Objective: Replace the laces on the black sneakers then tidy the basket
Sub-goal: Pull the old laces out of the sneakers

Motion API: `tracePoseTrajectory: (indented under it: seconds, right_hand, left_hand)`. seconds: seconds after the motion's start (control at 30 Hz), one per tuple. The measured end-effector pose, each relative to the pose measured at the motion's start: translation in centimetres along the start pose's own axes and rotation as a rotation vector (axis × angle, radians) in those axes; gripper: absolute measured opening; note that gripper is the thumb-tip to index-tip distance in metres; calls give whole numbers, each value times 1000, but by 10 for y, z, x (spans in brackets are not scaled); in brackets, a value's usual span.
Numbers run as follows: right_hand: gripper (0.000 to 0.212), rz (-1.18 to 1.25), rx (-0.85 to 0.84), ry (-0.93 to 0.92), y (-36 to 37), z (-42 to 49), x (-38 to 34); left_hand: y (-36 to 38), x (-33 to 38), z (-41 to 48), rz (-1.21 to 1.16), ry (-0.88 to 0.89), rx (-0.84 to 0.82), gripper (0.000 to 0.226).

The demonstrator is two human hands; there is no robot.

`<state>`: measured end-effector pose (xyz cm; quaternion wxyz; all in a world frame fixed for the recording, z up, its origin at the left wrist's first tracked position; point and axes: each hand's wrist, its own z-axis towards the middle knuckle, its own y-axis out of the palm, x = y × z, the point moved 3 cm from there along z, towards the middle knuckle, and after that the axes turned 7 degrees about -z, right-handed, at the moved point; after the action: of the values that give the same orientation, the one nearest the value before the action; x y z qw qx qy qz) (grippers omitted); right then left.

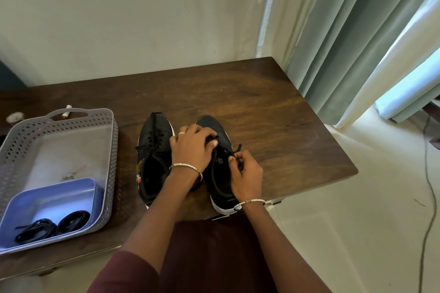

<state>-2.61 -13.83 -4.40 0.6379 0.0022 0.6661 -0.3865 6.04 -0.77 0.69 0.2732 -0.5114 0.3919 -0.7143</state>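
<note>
Two black sneakers stand side by side on the brown wooden table [250,93], toes pointing away from me. The left sneaker [153,150] has a black lace loosely threaded through it. My left hand [191,147] lies over the right sneaker [220,188] and pinches its black lace [238,148] at the eyelets. My right hand [244,176] pinches the same lace at the sneaker's right side. The grey perforated basket [28,131] sits at the left and holds a blue tray [47,197] with coiled black laces [52,223] in it.
Two small objects [65,111] lie on the table behind the basket. A wall rises behind the table, and pale green curtains [345,31] hang at the right. A thin cable [428,197] runs across the pale floor on the right.
</note>
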Motion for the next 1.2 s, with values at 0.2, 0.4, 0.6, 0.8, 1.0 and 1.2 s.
tracePoseTrajectory:
  seconds: [0.2,0.4,0.6,0.8,1.0,1.2]
  right_hand:
    - [12,-18,-10,-2,1,0,2]
    - [13,-15,0,-3,1,1,3]
    - [14,-7,-2,8,1,1,3]
    - [14,-16,-14,17,0,1,2]
    - [15,-17,-14,11,0,0,1]
    - [12,-31,-5,2,2,2,3]
  left_hand:
    - [10,0,4,103,-22,-6,12]
    - [0,-13,-11,-1615,-943,8,27]
    - [-4,-17,-12,-737,-467,200,17]
    - [6,1,-6,12,-6,7,15]
    - [8,-5,-1,64,-86,-18,11]
    - [14,-11,-17,-1377,-862,36,27]
